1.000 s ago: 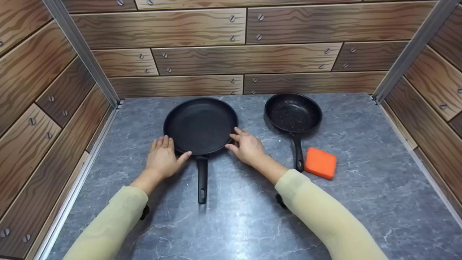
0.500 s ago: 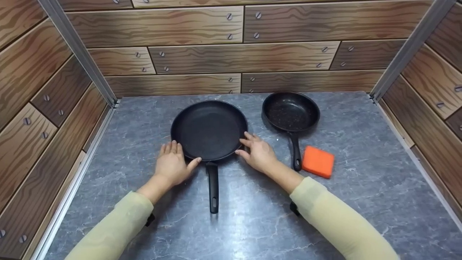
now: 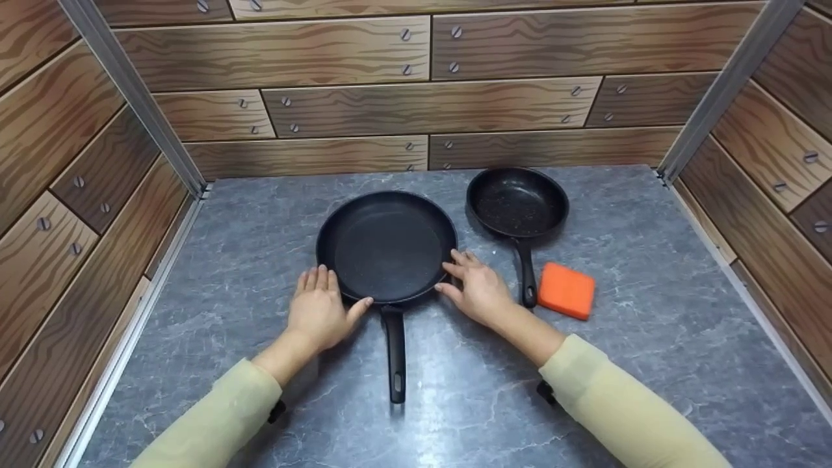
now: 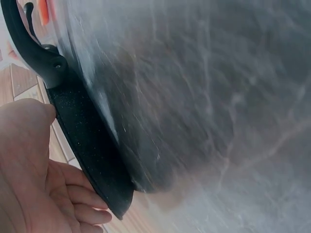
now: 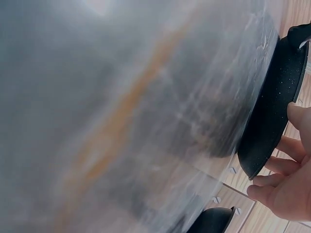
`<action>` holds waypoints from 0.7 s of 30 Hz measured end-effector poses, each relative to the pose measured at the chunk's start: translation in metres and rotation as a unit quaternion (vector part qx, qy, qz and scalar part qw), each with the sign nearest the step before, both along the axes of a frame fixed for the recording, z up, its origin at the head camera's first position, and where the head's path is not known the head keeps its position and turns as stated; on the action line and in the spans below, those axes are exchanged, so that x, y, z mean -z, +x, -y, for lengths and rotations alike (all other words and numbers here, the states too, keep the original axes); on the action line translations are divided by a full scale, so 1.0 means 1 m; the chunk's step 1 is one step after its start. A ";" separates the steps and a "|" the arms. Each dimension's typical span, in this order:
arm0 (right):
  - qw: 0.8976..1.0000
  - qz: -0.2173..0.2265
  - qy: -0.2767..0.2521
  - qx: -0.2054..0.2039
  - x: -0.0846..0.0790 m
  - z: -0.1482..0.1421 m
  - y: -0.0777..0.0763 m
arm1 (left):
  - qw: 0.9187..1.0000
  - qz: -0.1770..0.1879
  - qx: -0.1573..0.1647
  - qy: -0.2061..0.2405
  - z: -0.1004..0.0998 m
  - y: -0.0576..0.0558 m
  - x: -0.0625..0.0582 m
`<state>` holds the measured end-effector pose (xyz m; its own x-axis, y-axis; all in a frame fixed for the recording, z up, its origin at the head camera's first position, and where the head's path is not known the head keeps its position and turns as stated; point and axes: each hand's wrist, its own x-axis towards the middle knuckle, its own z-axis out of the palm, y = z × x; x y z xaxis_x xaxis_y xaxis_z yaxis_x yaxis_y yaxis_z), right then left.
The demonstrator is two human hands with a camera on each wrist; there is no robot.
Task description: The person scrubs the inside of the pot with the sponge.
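A large black frying pan (image 3: 387, 250) lies flat on the table, its handle (image 3: 395, 357) pointing toward me. My left hand (image 3: 320, 315) touches the pan's lower left rim with straight fingers and a spread thumb. At the right rim, my right hand (image 3: 480, 291) touches the edge with fingertips and thumb, the fingers only slightly bent. The left wrist view has the pan's speckled outer wall (image 4: 87, 126) beside the left hand's fingers (image 4: 80, 194). Similarly, the right wrist view shows the right hand (image 5: 286, 179) against the wall of the pan (image 5: 274, 102).
To the right stands a smaller black frying pan (image 3: 518, 201), its handle also pointing toward me. Beside that handle lies an orange square sponge-like block (image 3: 567, 290). Wood-patterned walls (image 3: 351, 107) border the grey marbled table (image 3: 656, 364) at the back and both sides.
The large pan has slid toward me and to the right, with both hands moving along at its rim. The smaller pan and orange block have stayed in place on the table.
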<state>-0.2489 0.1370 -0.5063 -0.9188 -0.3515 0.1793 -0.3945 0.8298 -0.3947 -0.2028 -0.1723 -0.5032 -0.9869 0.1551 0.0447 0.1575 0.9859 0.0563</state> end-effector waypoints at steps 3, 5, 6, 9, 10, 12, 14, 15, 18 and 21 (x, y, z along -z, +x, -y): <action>1.000 0.001 -0.002 -0.001 0.001 -0.003 0.004 | 1.000 0.001 0.000 0.003 -0.003 0.004 0.001; 1.000 0.000 -0.004 -0.002 0.001 -0.005 0.006 | 1.000 0.001 0.000 0.005 -0.004 0.006 0.000; 1.000 0.000 -0.005 -0.003 0.001 -0.006 0.007 | 1.000 0.001 0.000 0.005 -0.005 0.007 0.001; 1.000 -0.002 -0.007 -0.004 0.000 -0.008 0.010 | 1.000 -0.001 0.000 0.005 -0.007 0.010 0.000; 1.000 -0.002 -0.009 -0.005 0.000 -0.008 0.011 | 1.000 -0.003 0.000 0.004 -0.008 0.011 0.000; 1.000 -0.004 -0.012 -0.005 0.000 -0.010 0.014 | 1.000 -0.005 0.001 0.005 -0.009 0.013 0.000; 1.000 -0.006 -0.013 -0.004 0.000 -0.011 0.016 | 1.000 -0.004 0.001 0.005 -0.011 0.015 0.000; 1.000 -0.006 -0.014 -0.003 0.000 -0.012 0.017 | 1.000 -0.003 0.002 0.004 -0.012 0.016 0.000; 1.000 -0.008 -0.010 -0.003 0.000 -0.014 0.020 | 1.000 0.001 0.002 0.000 -0.013 0.019 0.000; 1.000 -0.010 -0.009 -0.005 0.000 -0.014 0.021 | 1.000 0.000 0.000 0.005 -0.013 0.021 0.000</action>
<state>-0.2282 0.1511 -0.5060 -0.9113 -0.3571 0.2050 -0.4110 0.8185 -0.4014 -0.1822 -0.1589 -0.5036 -0.9870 0.1540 0.0461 0.1568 0.9855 0.0655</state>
